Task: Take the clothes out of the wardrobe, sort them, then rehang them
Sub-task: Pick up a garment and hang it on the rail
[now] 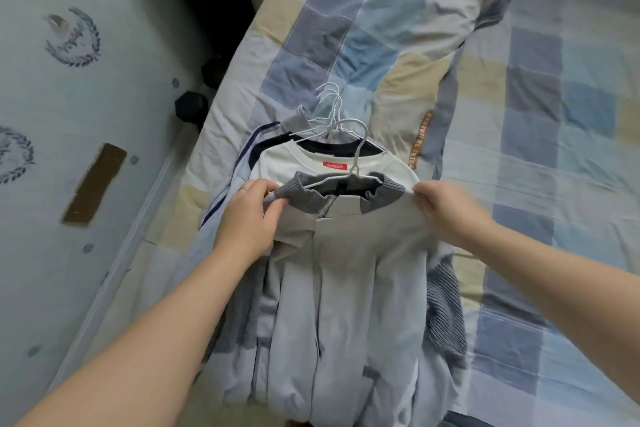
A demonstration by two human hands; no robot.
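both hands pinch the top jacket [349, 253] at its shoulders, left grip [252, 215] and right grip [440, 208], over stacked hangered clothes [332, 152] on the bed [554, 114].

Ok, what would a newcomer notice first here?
The left hand and right hand pinch the shoulders of a pale jacket at centre, atop a pile of hangered clothes. Just behind, a red label stands out on a white top. All lies on a checked quilt.
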